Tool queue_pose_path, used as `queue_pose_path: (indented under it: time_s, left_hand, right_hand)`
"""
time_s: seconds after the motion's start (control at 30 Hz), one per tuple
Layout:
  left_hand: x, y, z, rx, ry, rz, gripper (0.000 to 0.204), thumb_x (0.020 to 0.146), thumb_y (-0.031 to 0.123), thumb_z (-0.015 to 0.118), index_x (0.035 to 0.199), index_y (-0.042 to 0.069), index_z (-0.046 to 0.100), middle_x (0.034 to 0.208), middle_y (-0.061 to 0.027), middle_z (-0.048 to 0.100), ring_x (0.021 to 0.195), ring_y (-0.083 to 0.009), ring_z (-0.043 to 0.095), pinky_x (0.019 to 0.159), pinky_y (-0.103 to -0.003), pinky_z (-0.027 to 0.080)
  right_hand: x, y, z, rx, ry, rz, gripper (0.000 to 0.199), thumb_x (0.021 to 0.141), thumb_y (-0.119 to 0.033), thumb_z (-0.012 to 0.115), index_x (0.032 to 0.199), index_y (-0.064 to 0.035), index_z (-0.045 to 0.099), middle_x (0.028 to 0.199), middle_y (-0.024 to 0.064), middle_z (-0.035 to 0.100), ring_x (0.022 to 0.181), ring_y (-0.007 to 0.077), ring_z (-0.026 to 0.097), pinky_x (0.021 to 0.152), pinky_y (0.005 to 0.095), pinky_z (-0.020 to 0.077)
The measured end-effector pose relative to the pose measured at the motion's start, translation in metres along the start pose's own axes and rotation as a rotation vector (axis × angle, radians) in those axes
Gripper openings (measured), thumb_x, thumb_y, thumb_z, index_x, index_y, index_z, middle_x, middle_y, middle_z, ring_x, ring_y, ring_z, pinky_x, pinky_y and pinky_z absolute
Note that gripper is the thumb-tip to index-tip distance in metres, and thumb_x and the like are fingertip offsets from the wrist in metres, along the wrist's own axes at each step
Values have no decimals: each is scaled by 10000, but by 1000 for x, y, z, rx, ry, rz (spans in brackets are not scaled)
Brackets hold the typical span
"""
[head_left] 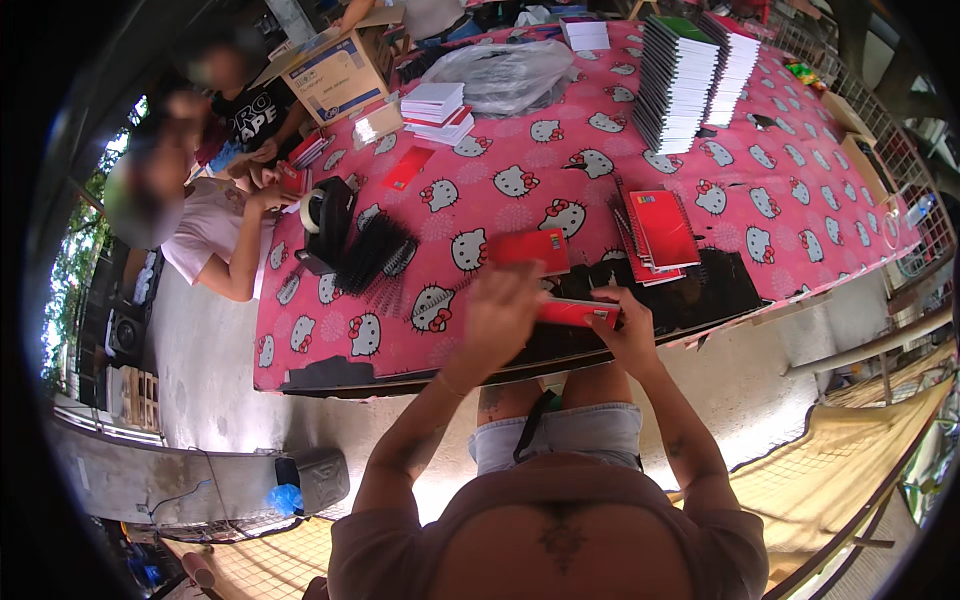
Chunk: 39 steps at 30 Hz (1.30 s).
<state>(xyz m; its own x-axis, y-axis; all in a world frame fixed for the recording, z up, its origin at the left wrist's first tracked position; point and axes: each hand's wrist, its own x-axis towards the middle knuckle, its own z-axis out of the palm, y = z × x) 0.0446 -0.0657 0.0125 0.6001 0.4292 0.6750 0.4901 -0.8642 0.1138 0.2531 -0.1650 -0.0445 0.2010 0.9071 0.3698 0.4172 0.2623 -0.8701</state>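
My right hand (626, 325) pinches the right end of a red pad (572, 313) between thumb and fingers, at the table's (560, 170) near edge, while my left hand (503, 315) is blurred at its left end, so I cannot tell whether it grips. Just beyond lies another pad (543, 250), with a small stack (662, 230) to its right and black coils (372, 255) well to its left.

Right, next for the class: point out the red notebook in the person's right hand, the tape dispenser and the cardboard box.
Red notebook (568, 314): head view, on its red cover.
Tape dispenser (337, 208): head view, on its black body.
Cardboard box (340, 84): head view, on its side panel.
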Motion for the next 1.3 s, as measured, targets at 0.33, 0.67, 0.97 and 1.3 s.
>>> queue_pose_path:
  time_s: [0.33,0.67,0.97,1.3]
  left_hand:
    - [-27,-44,-28,-116,137,-381,158,931,81,628,1080,35,653,902,-139,641,790,-341,639,670,-415,513]
    - [-34,-6,-16,-540,13,-430,179,901,63,701,1074,17,700,886,-114,676,706,-204,680,569,-296,530]
    - [-26,-22,-8,-465,-57,-267,217,872,49,721,1081,9,674,954,-123,667,806,-228,680,674,-316,543]
    - [5,-26,-23,-429,-310,30,283,879,240,716,1084,69,623,969,-105,587,844,-314,641,704,-413,524]
  right_hand:
    - [10,-6,7,278,-69,228,251,864,28,684,1113,-4,664,1006,67,691,956,118,628,859,261,489]
    - [6,0,-6,267,-199,201,293,921,-55,678,1207,9,675,1131,101,703,1035,137,622,916,282,480]
    - [6,0,-10,329,-235,153,315,930,-47,662,1242,-7,662,1122,88,699,981,119,606,872,267,488]
    - [-3,-22,-20,293,-280,197,297,958,-40,623,1249,14,650,1101,95,706,973,111,600,869,258,484]
